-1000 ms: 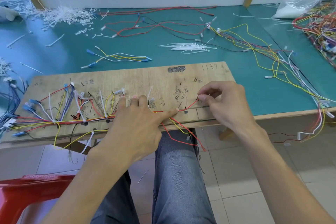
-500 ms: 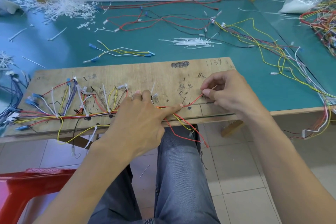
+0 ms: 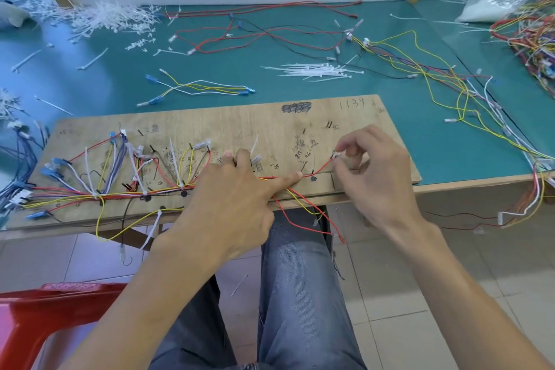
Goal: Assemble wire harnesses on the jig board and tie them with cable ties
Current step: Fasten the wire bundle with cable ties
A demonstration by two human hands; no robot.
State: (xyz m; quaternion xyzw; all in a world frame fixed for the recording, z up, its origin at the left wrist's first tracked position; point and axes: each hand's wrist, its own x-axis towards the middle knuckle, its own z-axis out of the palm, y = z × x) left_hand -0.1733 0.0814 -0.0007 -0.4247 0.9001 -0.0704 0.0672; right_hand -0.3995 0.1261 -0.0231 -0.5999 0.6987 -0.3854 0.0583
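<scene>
A wooden jig board [image 3: 270,120] lies on the green table, overhanging its front edge. A bundle of red, yellow, white and blue wires [image 3: 126,194] runs along the board's front, tied in places with white cable ties. My left hand [image 3: 231,201] presses flat on the bundle at mid-board, thumb stretched right onto a red wire [image 3: 321,168]. My right hand [image 3: 375,171] pinches that red wire's small white end terminal near a peg at the board's right part. Loose red and yellow wire ends [image 3: 306,216] hang over the front edge.
A pile of white cable ties [image 3: 315,70] lies behind the board. Loose wires [image 3: 255,36] spread across the table, more at the right [image 3: 468,93] and a tangled heap far right [image 3: 534,36]. Cut tie scraps [image 3: 99,18] lie back left. A red stool [image 3: 45,309] stands lower left.
My right hand shifted slightly right and now pinches the red wire's end terminal with fingertips raised. My left hand stays pressed on the bundle. The view moved a little closer.
</scene>
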